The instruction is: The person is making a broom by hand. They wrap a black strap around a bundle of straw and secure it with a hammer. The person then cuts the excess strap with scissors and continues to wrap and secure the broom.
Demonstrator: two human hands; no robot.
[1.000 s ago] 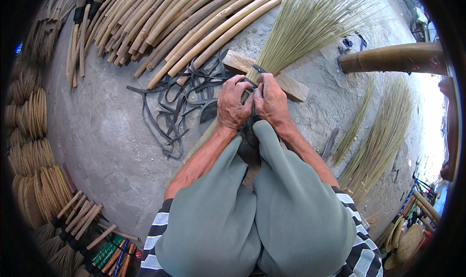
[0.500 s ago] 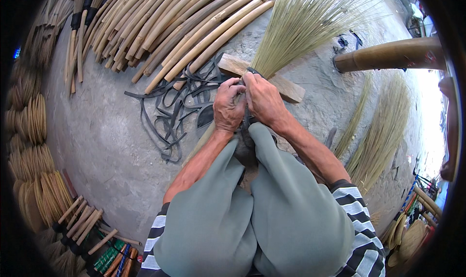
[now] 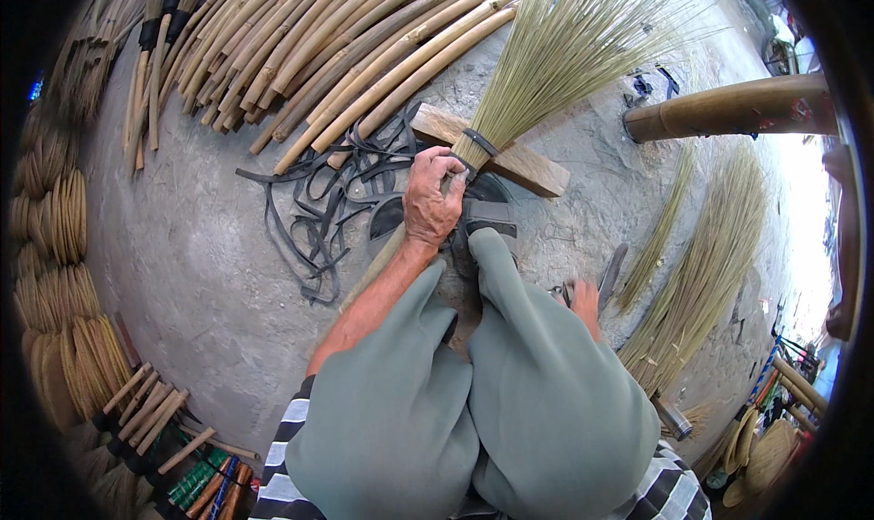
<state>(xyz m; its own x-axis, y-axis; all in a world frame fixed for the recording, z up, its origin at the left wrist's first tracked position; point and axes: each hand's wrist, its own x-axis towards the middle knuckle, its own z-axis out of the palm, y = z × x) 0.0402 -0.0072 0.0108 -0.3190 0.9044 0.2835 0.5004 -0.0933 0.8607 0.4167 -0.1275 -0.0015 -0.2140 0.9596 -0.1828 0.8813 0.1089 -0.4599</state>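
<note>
A broom of pale green bristles (image 3: 555,60) lies fanned out away from me, its neck wrapped with dark rubber bands. My left hand (image 3: 431,199) is closed around that bound neck, fingers pinched at the lower wrap. A pale handle (image 3: 381,263) runs back under my left forearm. Off to the right, beside my knee, my right hand (image 3: 585,307) is down at the ground, partly hidden by the trouser leg. Its fingers are bent at a small dark metallic object (image 3: 563,292) whose kind I cannot make out. A dark curved blade (image 3: 613,276) lies right by it.
A wooden block (image 3: 537,169) sits beneath the bristles. Tangled black rubber strips (image 3: 319,219) lie left of my feet. Poles (image 3: 364,56) are stacked at the far left. Loose bristle bundles (image 3: 710,265) lie right, below a thick bamboo post (image 3: 728,108). Finished brooms line the left edge.
My right hand has left the broom neck and moved down and right to the ground beside my knee. My left hand stays on the neck, whose dark bands now show.
</note>
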